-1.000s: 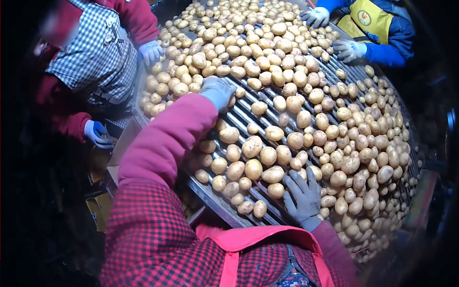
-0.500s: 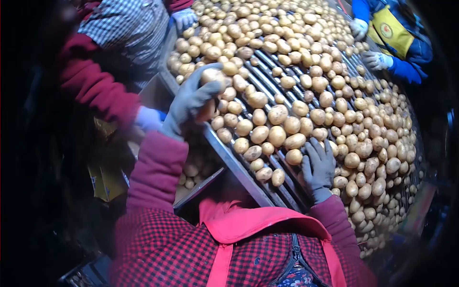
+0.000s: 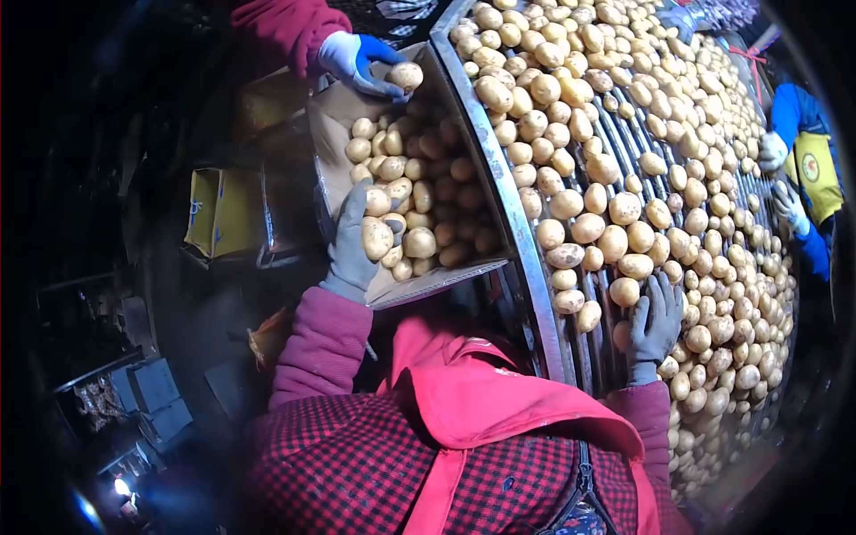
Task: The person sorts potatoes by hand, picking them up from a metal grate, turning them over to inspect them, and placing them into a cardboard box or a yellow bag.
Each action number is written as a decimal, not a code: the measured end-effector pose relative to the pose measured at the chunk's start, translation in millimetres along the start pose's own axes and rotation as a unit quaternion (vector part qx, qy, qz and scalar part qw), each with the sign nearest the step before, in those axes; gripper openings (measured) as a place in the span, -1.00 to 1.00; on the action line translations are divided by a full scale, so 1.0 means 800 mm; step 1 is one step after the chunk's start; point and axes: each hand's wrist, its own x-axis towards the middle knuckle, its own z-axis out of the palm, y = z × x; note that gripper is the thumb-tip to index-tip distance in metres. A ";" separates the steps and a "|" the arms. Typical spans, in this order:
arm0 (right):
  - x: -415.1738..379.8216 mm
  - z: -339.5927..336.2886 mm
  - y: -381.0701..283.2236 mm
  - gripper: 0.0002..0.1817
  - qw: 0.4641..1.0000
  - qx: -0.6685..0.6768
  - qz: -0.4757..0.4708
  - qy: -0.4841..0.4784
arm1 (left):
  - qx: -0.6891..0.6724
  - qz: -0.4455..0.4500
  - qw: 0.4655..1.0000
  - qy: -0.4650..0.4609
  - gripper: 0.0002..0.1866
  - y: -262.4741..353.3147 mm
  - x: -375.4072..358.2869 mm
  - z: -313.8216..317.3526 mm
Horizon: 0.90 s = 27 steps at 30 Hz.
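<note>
My left hand, in a grey glove, is inside the near-left edge of a cardboard box. Its fingers are closed around a potato, with another potato against the fingers. Many more potatoes lie in the box below. On the metal roller table, my grey-gloved right hand rests with its fingers stretched out among the potatoes. One potato lies beside its fingertips, and another is partly hidden near the thumb.
Across the box, a co-worker's blue-and-white glove holds a potato over it. Another person's gloved hands are at the table's far side. A metal rail separates box and rollers. A yellow container stands left.
My left hand has moved from above the table's edge into the box, still with potatoes. The view has turned left. The co-worker's glove now holds a potato over the box.
</note>
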 end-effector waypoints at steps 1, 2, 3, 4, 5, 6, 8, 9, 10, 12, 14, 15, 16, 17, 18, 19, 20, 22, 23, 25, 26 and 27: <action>0.001 0.001 0.001 -0.53 1.000 -0.001 -0.006 0.002 | -0.002 0.009 1.000 0.016 -0.41 -0.006 0.009 -0.004; 0.001 0.001 0.002 -0.54 1.000 -0.002 -0.011 0.002 | -0.004 0.017 0.999 0.032 -0.45 -0.011 0.020 -0.004; 0.000 0.001 0.003 -0.54 1.000 -0.005 -0.015 0.003 | -0.007 0.024 0.999 0.048 -0.49 -0.014 0.030 0.000; 0.000 0.001 0.003 -0.54 1.000 -0.007 -0.014 0.004 | -0.045 0.065 0.993 0.083 -0.57 -0.010 0.039 0.009; 0.000 0.001 0.003 -0.54 1.000 -0.009 -0.012 0.004 | 0.321 0.278 0.896 0.131 -0.54 0.002 0.044 0.003; -0.001 0.001 0.002 -0.54 1.000 -0.010 -0.009 0.003 | 0.475 0.359 0.791 0.139 -0.48 0.006 0.054 -0.001; -0.001 0.000 0.001 -0.54 1.000 -0.009 -0.012 0.008 | 0.570 0.384 0.709 0.159 -0.34 0.000 0.091 -0.021; 0.000 0.000 0.001 -0.54 1.000 -0.008 -0.013 0.011 | 0.537 0.328 0.763 0.147 -0.26 -0.011 0.118 -0.038; 0.001 0.000 -0.001 -0.55 1.000 -0.004 -0.012 0.011 | 0.503 0.270 0.809 0.141 -0.17 -0.009 0.132 -0.041; 0.003 -0.003 -0.004 -0.55 1.000 0.005 -0.009 0.009 | 0.603 0.151 0.772 0.132 -0.16 -0.015 0.136 -0.016; 0.007 0.000 -0.001 -0.55 1.000 0.004 -0.010 0.012 | 0.728 0.130 0.672 0.041 -0.18 -0.004 0.111 0.025; 0.004 0.000 0.000 -0.55 1.000 0.006 -0.012 0.008 | 0.783 0.130 0.608 0.028 -0.19 -0.018 0.107 0.029; 0.003 -0.001 -0.001 -0.55 1.000 0.012 -0.013 0.004 | 0.832 0.132 0.539 0.016 -0.19 -0.030 0.108 0.029; 0.005 -0.002 -0.004 -0.55 1.000 0.016 -0.011 0.004 | 0.820 0.169 0.546 0.021 -0.21 -0.046 0.115 0.018; 0.005 -0.004 -0.005 -0.55 1.000 0.018 -0.004 0.007 | 0.796 0.206 0.569 0.003 -0.22 -0.044 0.099 0.020; 0.005 -0.003 -0.004 -0.56 1.000 0.019 0.000 0.018 | 0.810 0.225 0.542 0.003 -0.21 -0.058 0.085 0.018; 0.002 -0.002 -0.004 -0.56 1.000 0.012 0.022 0.007 | 0.808 0.284 0.514 -0.044 -0.17 -0.081 0.074 -0.003; 0.004 -0.011 -0.013 -0.56 0.999 0.009 0.046 -0.007 | 0.876 0.229 0.423 -0.037 -0.17 -0.096 0.028 0.016; 0.005 -0.011 -0.013 -0.56 0.998 0.025 0.048 -0.005 | 0.867 0.126 0.460 -0.143 -0.26 -0.064 0.013 0.035; 0.005 -0.015 -0.019 -0.54 0.997 0.024 0.069 -0.011 | 0.771 0.185 0.596 -0.124 -0.45 -0.041 0.013 0.053; 0.006 -0.017 -0.021 -0.54 0.996 0.030 0.079 -0.015 | 0.690 0.208 0.682 -0.126 -0.50 -0.031 0.026 0.061; 0.006 -0.017 -0.020 -0.54 0.996 0.029 0.078 -0.011 | 0.664 0.337 0.654 -0.131 -0.54 -0.018 0.024 0.091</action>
